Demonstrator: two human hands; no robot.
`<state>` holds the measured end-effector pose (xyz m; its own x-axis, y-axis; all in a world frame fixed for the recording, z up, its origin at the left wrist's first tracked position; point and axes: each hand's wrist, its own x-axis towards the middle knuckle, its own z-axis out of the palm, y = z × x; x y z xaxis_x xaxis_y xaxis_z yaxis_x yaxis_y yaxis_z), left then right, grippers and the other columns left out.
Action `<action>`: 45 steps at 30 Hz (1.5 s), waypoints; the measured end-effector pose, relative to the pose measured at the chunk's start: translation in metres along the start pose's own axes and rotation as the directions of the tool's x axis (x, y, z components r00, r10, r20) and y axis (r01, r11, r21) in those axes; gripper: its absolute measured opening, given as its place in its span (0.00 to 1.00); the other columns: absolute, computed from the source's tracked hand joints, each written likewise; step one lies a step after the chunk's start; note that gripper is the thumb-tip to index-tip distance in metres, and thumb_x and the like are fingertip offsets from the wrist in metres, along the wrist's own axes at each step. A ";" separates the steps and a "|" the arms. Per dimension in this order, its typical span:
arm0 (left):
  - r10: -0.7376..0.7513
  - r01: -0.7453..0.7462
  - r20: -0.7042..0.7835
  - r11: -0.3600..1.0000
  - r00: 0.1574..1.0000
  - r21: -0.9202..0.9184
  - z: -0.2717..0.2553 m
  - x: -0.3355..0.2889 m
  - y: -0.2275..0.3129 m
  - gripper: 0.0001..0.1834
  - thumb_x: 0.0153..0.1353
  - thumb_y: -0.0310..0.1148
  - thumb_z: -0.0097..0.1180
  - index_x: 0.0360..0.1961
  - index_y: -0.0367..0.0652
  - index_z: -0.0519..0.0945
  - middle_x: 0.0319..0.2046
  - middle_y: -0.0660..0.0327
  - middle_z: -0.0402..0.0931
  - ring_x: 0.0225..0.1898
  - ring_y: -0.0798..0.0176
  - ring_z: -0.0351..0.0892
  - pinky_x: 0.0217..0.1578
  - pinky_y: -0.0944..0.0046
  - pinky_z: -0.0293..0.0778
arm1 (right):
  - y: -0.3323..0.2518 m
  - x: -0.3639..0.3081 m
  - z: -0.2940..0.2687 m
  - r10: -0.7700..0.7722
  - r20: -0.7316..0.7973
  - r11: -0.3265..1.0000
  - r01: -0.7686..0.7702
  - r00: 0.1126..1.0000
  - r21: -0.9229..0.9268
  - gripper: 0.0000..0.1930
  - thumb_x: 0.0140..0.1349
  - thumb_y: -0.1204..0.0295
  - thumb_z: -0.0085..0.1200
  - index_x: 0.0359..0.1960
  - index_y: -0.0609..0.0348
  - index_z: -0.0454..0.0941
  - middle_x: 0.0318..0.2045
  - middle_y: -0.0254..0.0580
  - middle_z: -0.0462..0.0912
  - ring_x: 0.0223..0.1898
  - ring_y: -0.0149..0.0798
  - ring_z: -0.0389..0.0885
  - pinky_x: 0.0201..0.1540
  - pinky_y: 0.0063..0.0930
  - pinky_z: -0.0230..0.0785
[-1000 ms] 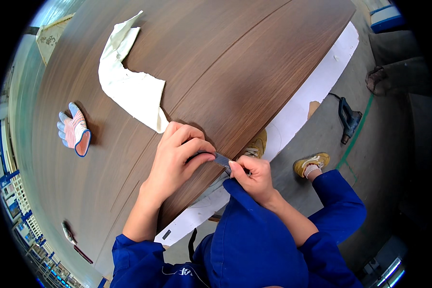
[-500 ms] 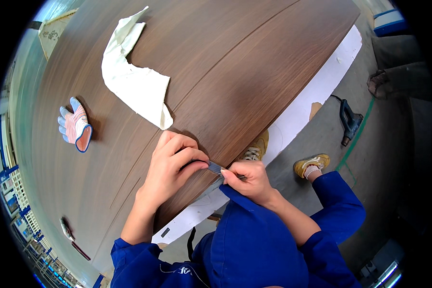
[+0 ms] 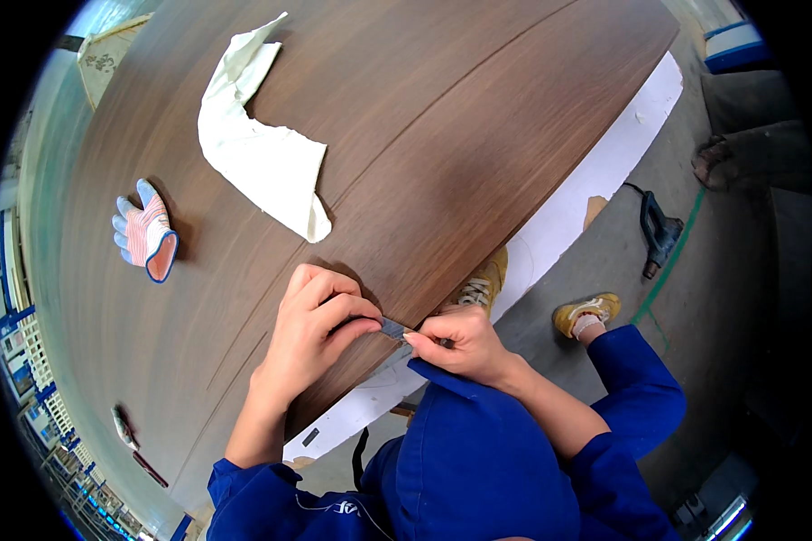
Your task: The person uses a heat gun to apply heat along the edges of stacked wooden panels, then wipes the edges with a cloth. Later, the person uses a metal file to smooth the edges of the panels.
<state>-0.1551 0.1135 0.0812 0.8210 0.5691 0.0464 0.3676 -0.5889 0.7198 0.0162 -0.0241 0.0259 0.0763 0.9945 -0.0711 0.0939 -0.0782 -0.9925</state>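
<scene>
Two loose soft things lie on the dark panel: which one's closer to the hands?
The cream cloth: its lower end lies just above the left hand. The striped work glove with blue fingertips lies farther off, toward the panel's left side.

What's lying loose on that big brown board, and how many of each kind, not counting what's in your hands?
Crumpled cream sheet: 1
Striped work glove: 1
Small hand tools near the far left edge: 2, too small to identify
Total: 4, all on the wooden board
</scene>
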 end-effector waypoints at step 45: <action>0.134 -0.262 0.409 0.926 0.902 0.273 0.022 0.018 0.020 0.48 0.62 0.70 0.17 0.66 0.43 0.63 0.68 0.53 0.57 0.71 0.47 0.50 0.69 0.42 0.40 | 0.023 -0.050 -0.070 0.209 -0.749 0.911 0.152 0.629 0.382 0.21 0.73 0.65 0.41 0.22 0.64 0.74 0.10 0.28 0.62 0.12 0.21 0.56 0.16 0.18 0.52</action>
<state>-0.1238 0.0998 0.0813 0.9691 0.1996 -0.1450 0.2448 -0.8508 0.4650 0.0837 -0.0802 0.0137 0.8108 0.5576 -0.1780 -0.2823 0.1061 -0.9534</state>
